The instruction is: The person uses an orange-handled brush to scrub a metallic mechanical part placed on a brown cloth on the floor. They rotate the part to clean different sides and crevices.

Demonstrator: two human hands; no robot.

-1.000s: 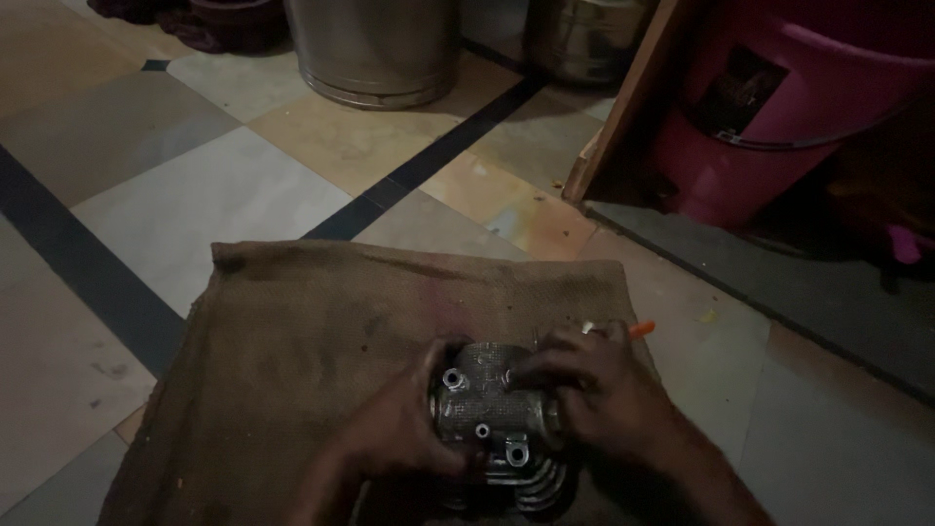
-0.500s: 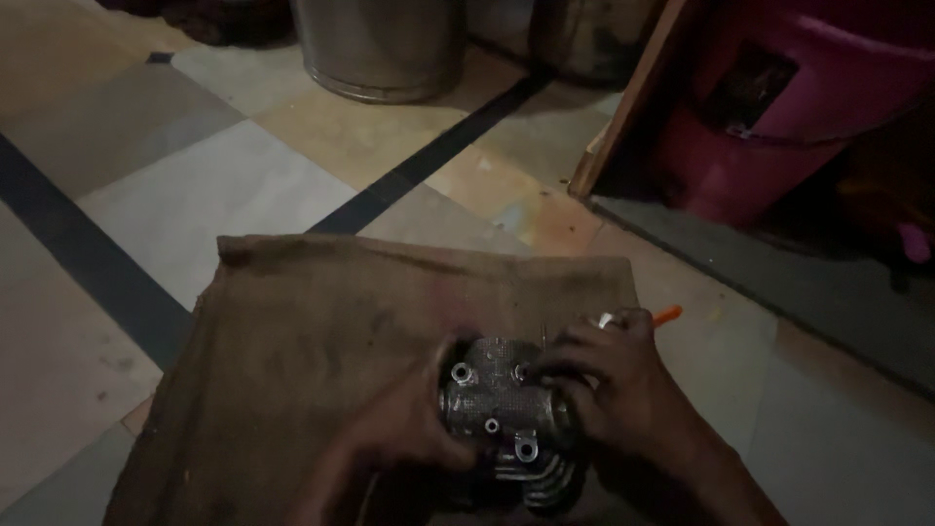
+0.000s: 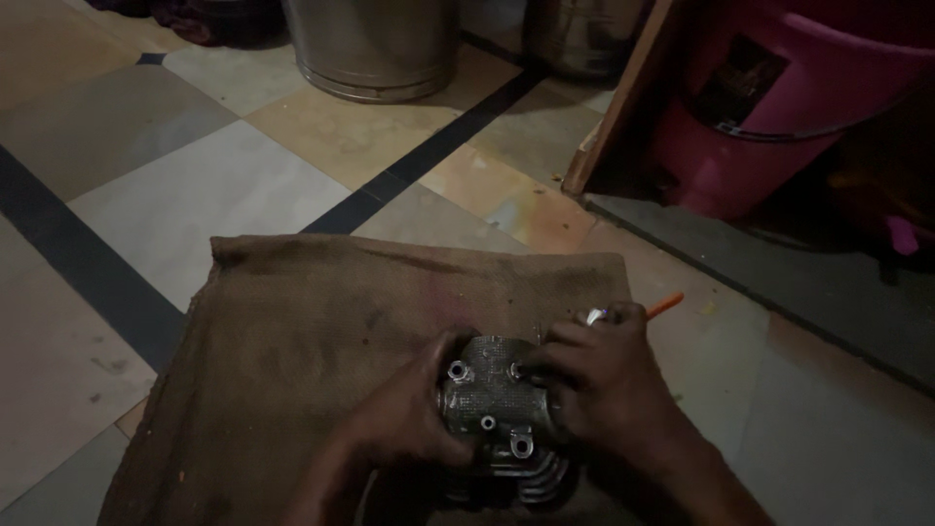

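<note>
Brown burlap sacking covers the tiled floor, and on it sits a grey finned metal engine part. Left hand clasps its left side, fingers curled on the casting; right hand grips the right side, also pinching an orange-tipped tool. Pink plastic bucket and steel drum stand well apart.

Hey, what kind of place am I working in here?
Probably a home floor used as a makeshift repair spot: a tiled floor, a burlap sack spread under a finned metal engine part, and steel drums beside a pink plastic bin.
</note>
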